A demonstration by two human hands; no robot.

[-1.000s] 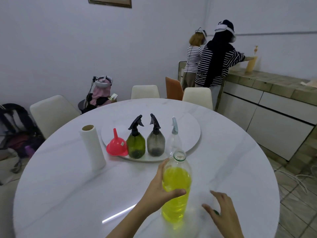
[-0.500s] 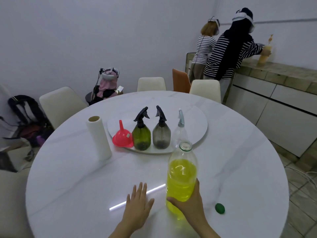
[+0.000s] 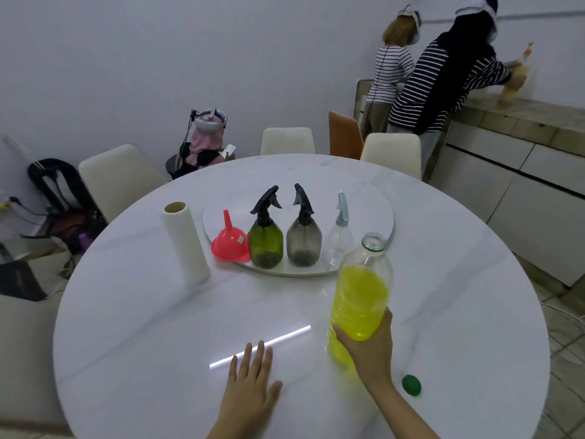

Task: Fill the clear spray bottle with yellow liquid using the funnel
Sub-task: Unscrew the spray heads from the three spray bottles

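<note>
While the right hand [image 3: 368, 350] wraps its fingers around the lower part of the uncapped bottle of yellow liquid [image 3: 359, 299], hiding its base, the left hand [image 3: 250, 386] lies flat, fingers spread, on the table [image 3: 126, 312]. Behind, on the turntable [image 3: 364, 213], stands the clear spray bottle [image 3: 339, 239], partly blocked, beside grey [image 3: 304, 237] and green sprayers [image 3: 265, 237] and the red funnel [image 3: 230, 245].

A home dining room: a round marble table [image 3: 158, 312] with a turntable [image 3: 364, 217], cream chairs [image 3: 117, 175] around, and a tiled counter [image 3: 522, 122] far right.
</note>
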